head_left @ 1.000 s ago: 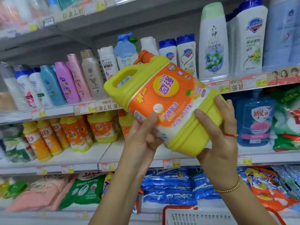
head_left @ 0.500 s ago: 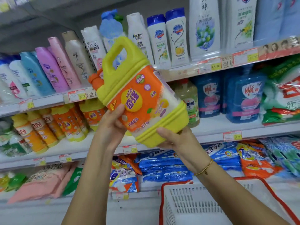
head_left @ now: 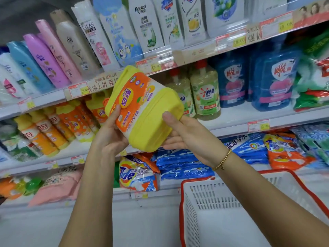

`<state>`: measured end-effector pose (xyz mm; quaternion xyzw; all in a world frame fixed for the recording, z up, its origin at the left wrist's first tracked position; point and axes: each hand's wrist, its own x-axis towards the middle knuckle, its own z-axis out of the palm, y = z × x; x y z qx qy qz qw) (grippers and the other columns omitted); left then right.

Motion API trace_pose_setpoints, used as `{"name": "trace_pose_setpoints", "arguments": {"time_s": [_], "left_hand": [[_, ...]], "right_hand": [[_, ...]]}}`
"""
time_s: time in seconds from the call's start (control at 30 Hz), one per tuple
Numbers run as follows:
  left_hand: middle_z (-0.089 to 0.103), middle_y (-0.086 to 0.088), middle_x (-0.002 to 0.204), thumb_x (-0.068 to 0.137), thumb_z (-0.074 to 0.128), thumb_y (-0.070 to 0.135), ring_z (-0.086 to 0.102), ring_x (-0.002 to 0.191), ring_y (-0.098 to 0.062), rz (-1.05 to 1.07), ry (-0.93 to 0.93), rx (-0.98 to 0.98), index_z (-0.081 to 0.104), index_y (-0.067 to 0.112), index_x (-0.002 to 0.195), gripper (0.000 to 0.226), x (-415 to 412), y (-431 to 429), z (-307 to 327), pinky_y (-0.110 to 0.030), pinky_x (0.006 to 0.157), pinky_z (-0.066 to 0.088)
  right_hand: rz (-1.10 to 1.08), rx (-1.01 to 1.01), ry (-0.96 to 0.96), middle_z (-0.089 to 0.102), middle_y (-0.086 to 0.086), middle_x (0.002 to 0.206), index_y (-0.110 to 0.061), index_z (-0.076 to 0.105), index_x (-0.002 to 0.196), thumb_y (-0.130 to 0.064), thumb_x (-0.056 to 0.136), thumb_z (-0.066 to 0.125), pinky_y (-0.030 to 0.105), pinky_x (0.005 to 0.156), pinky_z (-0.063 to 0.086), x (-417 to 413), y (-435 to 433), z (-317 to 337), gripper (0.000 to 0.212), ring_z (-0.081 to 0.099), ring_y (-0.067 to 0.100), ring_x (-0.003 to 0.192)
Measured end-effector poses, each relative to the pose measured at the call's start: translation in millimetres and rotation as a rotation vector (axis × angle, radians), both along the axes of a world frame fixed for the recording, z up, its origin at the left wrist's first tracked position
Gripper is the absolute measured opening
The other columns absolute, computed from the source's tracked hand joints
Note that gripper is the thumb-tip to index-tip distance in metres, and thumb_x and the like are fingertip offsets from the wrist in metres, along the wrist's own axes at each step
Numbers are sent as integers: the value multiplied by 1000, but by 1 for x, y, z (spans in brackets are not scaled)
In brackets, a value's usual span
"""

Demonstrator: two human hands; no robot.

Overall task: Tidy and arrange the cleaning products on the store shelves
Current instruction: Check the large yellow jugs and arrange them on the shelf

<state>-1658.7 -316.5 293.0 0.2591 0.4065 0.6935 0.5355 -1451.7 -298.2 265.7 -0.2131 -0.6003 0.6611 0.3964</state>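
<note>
In the head view, both forearms are reaching up and forward from the bottom edge, and the two hands are holding a yellow jug (head_left: 142, 107) between them in the air. The left hand (head_left: 110, 132) is gripping the jug's side, thumb lying on the orange label and fingers wrapping behind. The right hand (head_left: 188, 138), wearing a bead bracelet (head_left: 223, 160) at the wrist, is cupping the base from below with its thumb pressing on the yellow rim. The jug is tilting, base toward the camera and top pointing in over the middle shelf (head_left: 240, 113), between the orange bottles (head_left: 74, 120) and a green bottle (head_left: 206, 93); its cap end is hidden, so it is probably not touching the shelf. A white basket (head_left: 195, 180) is sitting below the right forearm.
</note>
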Motion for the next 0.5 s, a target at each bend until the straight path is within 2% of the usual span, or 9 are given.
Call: {"name": "trace_pose_setpoints", "arguments": {"time_s": [0.07, 0.13, 0.17, 0.2, 0.23, 0.3, 0.33, 0.43, 0.5], "left_hand": [[71, -8, 113, 18, 100, 31, 68, 104, -23, 35, 5, 8, 67, 13, 116, 105, -8, -2, -4, -56, 78, 55], [73, -7, 110, 22, 100, 31, 70, 100, -22, 43, 25, 24, 71, 14, 111, 95, -12, -4, -8, -52, 72, 58], [74, -7, 106, 34, 99, 29, 71, 96, -21, 33, 53, 18, 75, 15, 102, 74, -10, -8, -9, -49, 68, 59], [75, -5, 100, 55, 92, 26, 72, 91, -19, 49, 76, 37, 79, 17, 91, 39, -13, -10, -13, -45, 64, 60], [76, -3, 94, 79, 75, 22, 73, 86, -16, 55, 109, 54, 81, 19, 81, 6, -12, -16, -12, -41, 61, 60], [76, 1, 88, 98, 43, 13, 73, 80, -12, 71, 263, 94, 80, 25, 73, 46, -21, -22, -18, -36, 63, 61], [76, 0, 91, 98, 38, 7, 73, 81, -14, 66, 341, 127, 80, 25, 78, 50, -27, -27, -18, -36, 66, 61], [72, -10, 110, 86, 47, -7, 70, 97, -25, 21, 608, 137, 71, 17, 109, 41, -34, -42, -15, -46, 79, 58], [70, -15, 113, 72, 60, -5, 69, 100, -30, 32, 739, 127, 64, 12, 116, 47, -32, -49, -17, -46, 81, 57]], "right_hand": [[13, 14, -39, 70, 8, 108, -20, 57, 113, -39, 93, 52, 30, 80, 58, 2, 0, 3, 29, 71, 23, 90], [29, 11, -63, 69, 9, 112, -12, 54, 123, -35, 92, 55, 34, 86, 56, 6, 4, 5, 38, 70, 25, 94], [41, -5, -64, 69, 7, 112, -11, 53, 124, -31, 92, 58, 35, 87, 56, 8, 6, 5, 38, 70, 24, 94], [64, -34, -63, 69, 5, 110, -10, 53, 122, -25, 92, 59, 34, 86, 56, 9, 9, 2, 34, 70, 23, 92], [101, -74, -64, 68, 4, 107, -12, 53, 120, -20, 92, 59, 32, 86, 56, 8, 11, -1, 30, 68, 23, 91], [172, -175, -73, 66, 9, 114, -11, 51, 121, -10, 91, 60, 35, 91, 54, 2, 13, -13, 32, 65, 25, 101], [195, -226, -80, 64, 12, 120, -6, 50, 125, -5, 89, 61, 37, 94, 52, -3, 15, -22, 37, 63, 26, 107], [242, -294, -117, 60, 19, 126, 2, 49, 128, 10, 85, 59, 38, 97, 49, -16, 20, -42, 46, 58, 31, 116], [267, -328, -136, 62, 17, 121, 0, 49, 128, 14, 82, 60, 35, 92, 52, -21, 25, -54, 48, 60, 29, 110]]}}
